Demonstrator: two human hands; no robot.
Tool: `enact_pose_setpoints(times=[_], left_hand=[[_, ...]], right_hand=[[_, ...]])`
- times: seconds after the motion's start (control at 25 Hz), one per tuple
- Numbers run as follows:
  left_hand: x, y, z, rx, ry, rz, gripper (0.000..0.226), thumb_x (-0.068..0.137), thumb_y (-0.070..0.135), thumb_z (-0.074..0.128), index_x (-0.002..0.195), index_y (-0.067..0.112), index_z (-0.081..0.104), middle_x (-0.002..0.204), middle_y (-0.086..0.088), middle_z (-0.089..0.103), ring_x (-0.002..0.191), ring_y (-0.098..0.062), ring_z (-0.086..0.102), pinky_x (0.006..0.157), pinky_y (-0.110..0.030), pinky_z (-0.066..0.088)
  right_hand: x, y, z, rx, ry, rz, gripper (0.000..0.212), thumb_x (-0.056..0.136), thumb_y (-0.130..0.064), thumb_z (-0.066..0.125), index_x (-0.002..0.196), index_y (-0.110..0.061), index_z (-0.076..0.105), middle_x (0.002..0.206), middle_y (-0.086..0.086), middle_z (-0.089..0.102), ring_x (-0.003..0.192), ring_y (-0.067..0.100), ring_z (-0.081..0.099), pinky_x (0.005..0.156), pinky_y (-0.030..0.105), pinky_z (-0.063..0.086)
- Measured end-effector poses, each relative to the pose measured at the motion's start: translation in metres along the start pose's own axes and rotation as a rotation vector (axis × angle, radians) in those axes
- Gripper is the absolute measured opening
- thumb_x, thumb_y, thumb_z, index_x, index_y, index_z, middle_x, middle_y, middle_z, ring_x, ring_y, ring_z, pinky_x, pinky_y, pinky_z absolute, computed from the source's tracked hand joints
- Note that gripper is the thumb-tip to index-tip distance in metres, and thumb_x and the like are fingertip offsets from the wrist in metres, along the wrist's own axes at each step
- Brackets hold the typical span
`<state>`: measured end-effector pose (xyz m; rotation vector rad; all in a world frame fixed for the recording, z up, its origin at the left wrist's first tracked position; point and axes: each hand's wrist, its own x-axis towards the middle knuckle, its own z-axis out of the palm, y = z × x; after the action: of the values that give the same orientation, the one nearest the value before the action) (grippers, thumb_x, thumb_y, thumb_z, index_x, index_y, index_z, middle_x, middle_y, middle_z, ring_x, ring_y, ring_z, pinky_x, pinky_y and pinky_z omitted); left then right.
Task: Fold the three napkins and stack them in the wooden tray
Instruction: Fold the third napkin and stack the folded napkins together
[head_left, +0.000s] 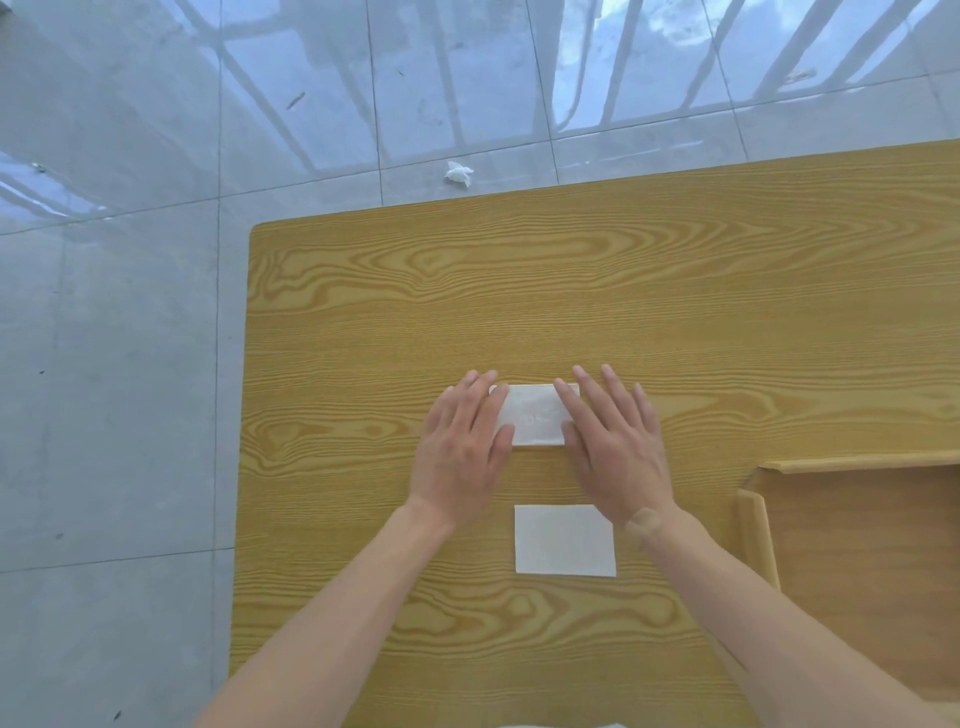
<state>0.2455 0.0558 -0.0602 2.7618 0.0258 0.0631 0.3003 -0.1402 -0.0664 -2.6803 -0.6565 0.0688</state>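
Napkin 1 (535, 414) lies folded into a narrow strip at the bench (363, 322) centre, both hands pressing its ends: left hand (462, 441) at 9 o'clock, right hand (618, 447) at 3 o'clock, fingers spread flat, gripping nothing. Napkin 2 (565, 540) waits at 6 o'clock. The wooden tray (753, 525), at 4 o'clock, appears bare. Creasing seems underway; next comes pinching the strip and carrying it to the tray.

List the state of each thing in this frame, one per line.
Far napkin: folded to a narrow strip, flat on the table.
Near napkin: flat rectangle, untouched.
Wooden tray: no napkins in its visible part.
Left hand: open, flat on the far napkin's left end.
Right hand: open, flat on its right end.
Crumpled tissue: on the floor.
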Motion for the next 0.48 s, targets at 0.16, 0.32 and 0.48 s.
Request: enact_pose_setpoints(times=[0.16, 0.32, 0.48], left_hand=[[0.018, 0.000, 0.010, 0.146, -0.188, 0.039, 0.060, 0.105, 0.042, 0.022, 0.155, 0.009, 0.020, 0.165, -0.007, 0.013, 0.152, -0.022, 0.007, 0.122, -0.049, 0.013], [0.017, -0.006, 0.022, 0.263, -0.314, 0.019, 0.068, 0.102, 0.054, 0.006, 0.157, 0.013, -0.003, 0.166, -0.002, -0.007, 0.152, -0.018, -0.009, 0.123, -0.049, 0.002], [0.017, -0.006, 0.026, 0.280, -0.334, 0.005, 0.070, 0.102, 0.056, 0.007, 0.156, 0.016, -0.008, 0.166, -0.002, -0.012, 0.151, -0.017, -0.013, 0.122, -0.048, -0.005]], right_hand=[[0.027, -0.008, 0.013, -0.120, -0.173, -0.037, 0.057, 0.103, -0.044, 0.025, 0.154, -0.019, 0.027, 0.162, 0.001, 0.025, 0.151, 0.027, 0.012, 0.120, 0.057, 0.011], [0.027, 0.003, 0.024, -0.242, -0.215, -0.039, 0.064, 0.102, -0.054, 0.013, 0.157, -0.022, 0.008, 0.166, -0.005, 0.007, 0.152, 0.025, -0.001, 0.120, 0.058, 0.002], [0.026, 0.004, 0.027, -0.266, -0.223, -0.031, 0.066, 0.101, -0.057, 0.014, 0.157, -0.023, 0.003, 0.166, -0.008, 0.003, 0.152, 0.023, -0.003, 0.120, 0.058, 0.002]])
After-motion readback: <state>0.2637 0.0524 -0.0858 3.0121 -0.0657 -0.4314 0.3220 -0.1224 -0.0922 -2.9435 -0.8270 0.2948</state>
